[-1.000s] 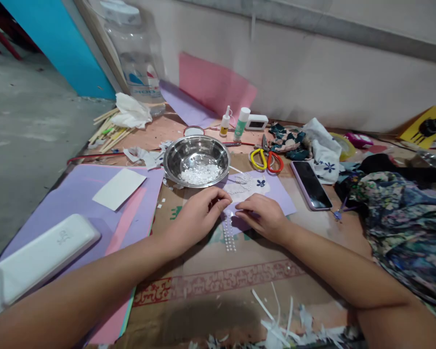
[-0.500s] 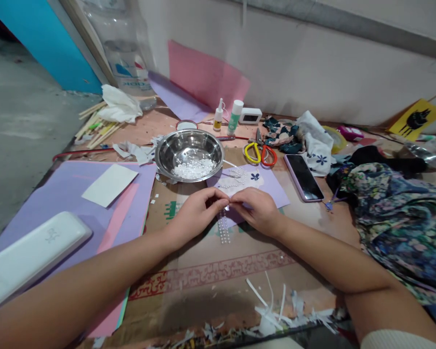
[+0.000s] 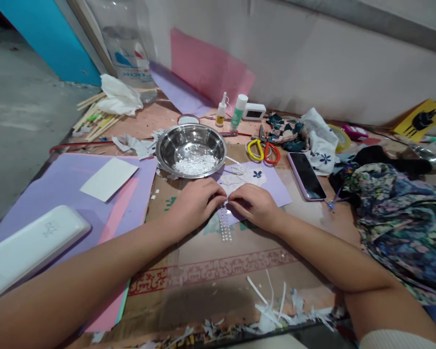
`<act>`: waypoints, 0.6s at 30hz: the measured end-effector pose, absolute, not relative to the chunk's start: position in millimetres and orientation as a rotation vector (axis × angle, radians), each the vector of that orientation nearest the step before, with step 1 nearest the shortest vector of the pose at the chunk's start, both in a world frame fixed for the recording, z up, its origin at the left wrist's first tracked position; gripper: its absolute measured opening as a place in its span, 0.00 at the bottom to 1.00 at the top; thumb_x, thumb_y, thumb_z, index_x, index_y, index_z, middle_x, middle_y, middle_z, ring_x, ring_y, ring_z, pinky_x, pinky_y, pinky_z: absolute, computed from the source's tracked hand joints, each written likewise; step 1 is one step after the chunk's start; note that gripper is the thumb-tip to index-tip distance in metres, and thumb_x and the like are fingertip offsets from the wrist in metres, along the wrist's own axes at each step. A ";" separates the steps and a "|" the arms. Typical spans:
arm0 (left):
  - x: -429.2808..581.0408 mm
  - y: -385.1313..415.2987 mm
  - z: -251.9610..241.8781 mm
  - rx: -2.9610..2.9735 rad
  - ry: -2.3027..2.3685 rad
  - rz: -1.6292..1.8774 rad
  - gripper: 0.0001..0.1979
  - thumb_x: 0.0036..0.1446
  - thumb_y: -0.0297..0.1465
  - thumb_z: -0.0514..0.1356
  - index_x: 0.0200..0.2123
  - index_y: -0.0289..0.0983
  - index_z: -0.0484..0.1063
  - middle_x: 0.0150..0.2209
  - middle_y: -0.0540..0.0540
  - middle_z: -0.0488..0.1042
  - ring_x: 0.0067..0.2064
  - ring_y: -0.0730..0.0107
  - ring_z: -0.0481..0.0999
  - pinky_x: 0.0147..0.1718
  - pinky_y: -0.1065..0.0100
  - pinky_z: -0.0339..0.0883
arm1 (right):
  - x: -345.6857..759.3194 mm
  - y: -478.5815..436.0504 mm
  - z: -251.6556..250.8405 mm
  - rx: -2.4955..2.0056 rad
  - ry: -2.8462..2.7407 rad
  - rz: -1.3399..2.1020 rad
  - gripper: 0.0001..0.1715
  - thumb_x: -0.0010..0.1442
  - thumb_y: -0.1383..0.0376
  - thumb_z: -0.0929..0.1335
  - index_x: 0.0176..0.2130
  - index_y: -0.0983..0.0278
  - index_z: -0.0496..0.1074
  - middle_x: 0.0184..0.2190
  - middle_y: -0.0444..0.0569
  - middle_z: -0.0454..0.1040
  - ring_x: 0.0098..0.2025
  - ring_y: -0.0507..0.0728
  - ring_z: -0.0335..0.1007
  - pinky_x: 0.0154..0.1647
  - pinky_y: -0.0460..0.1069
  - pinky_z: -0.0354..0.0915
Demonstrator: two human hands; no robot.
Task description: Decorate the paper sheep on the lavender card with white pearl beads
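Observation:
My left hand (image 3: pixel 199 202) is closed in a pinch at the top of a strip of small pearl beads (image 3: pixel 225 228), set in a few rows, which hangs toward the cardboard. Close beside it, my right hand (image 3: pixel 255 206) also has thumb and forefinger pinched; what they hold, if anything, is too small to make out. Partly under both hands lies a purple card (image 3: pixel 276 186) bearing a white fabric patch with a dark blue flower (image 3: pixel 257 174). A loose string of tiny beads (image 3: pixel 236 170) curls over the patch.
Just behind my left hand stands a steel bowl (image 3: pixel 163 154) of white bits. Scissors (image 3: pixel 263 149), a glue bottle (image 3: pixel 221 112), a glue stick (image 3: pixel 239 111) and a phone (image 3: pixel 306 177) lie beyond. Coloured paper (image 3: pixel 65 179) and a white case (image 3: pixel 39 247) are left, floral cloth (image 3: pixel 403 213) right.
My fingertips, touching before, now have a small gap between them. The bead strip still hangs below my left fingertips. The camera view has shifted slightly.

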State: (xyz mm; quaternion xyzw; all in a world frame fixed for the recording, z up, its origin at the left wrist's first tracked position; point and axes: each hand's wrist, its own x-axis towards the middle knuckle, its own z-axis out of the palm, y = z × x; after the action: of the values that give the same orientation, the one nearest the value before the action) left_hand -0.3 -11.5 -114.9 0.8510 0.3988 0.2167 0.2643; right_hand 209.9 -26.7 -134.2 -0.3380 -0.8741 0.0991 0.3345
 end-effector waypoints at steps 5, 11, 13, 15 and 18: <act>-5.7 -10.0 -118.3 2.453 1.110 0.460 0.06 0.63 0.29 0.59 0.39 0.37 0.77 0.37 0.45 0.76 0.41 0.61 0.75 0.42 0.60 0.66 | 210.9 -23.3 -139.2 -0.883 -2.364 0.278 0.08 0.69 0.65 0.65 0.37 0.63 0.72 0.29 0.48 0.76 0.32 0.55 0.69 0.35 0.50 0.65; -3.5 -8.6 -118.5 2.462 1.107 0.392 0.08 0.64 0.30 0.59 0.39 0.37 0.78 0.37 0.44 0.76 0.41 0.60 0.75 0.42 0.60 0.66 | 208.1 -22.5 -140.0 -0.823 -2.437 0.182 0.10 0.70 0.68 0.62 0.37 0.63 0.71 0.28 0.48 0.74 0.32 0.55 0.66 0.34 0.49 0.63; -2.6 -8.1 -117.5 2.455 1.118 0.362 0.08 0.64 0.30 0.58 0.39 0.36 0.78 0.37 0.44 0.76 0.41 0.59 0.75 0.42 0.60 0.65 | 207.5 -22.9 -139.5 -0.807 -2.452 0.148 0.10 0.71 0.68 0.62 0.37 0.64 0.71 0.28 0.48 0.74 0.32 0.55 0.66 0.34 0.49 0.63; -2.4 -7.8 -116.8 2.448 1.118 0.342 0.08 0.64 0.31 0.58 0.39 0.36 0.78 0.38 0.43 0.76 0.41 0.59 0.75 0.42 0.60 0.65 | 207.6 -23.1 -139.5 -0.799 -2.459 0.131 0.10 0.71 0.67 0.62 0.37 0.64 0.71 0.28 0.48 0.73 0.32 0.55 0.66 0.34 0.49 0.62; -3.5 -7.9 -116.8 2.430 1.115 0.385 0.07 0.63 0.29 0.58 0.39 0.36 0.77 0.38 0.44 0.76 0.40 0.61 0.74 0.41 0.61 0.65 | 209.2 -22.5 -140.6 -0.805 -2.454 0.153 0.10 0.70 0.68 0.62 0.38 0.63 0.70 0.28 0.48 0.74 0.32 0.55 0.66 0.34 0.49 0.62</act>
State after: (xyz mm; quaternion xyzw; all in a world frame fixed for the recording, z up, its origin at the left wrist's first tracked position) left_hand -3.5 -7.9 -116.8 0.8779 0.4027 0.1391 0.2185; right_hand 209.2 -22.5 -140.6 -0.2993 -0.9123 0.0569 0.2737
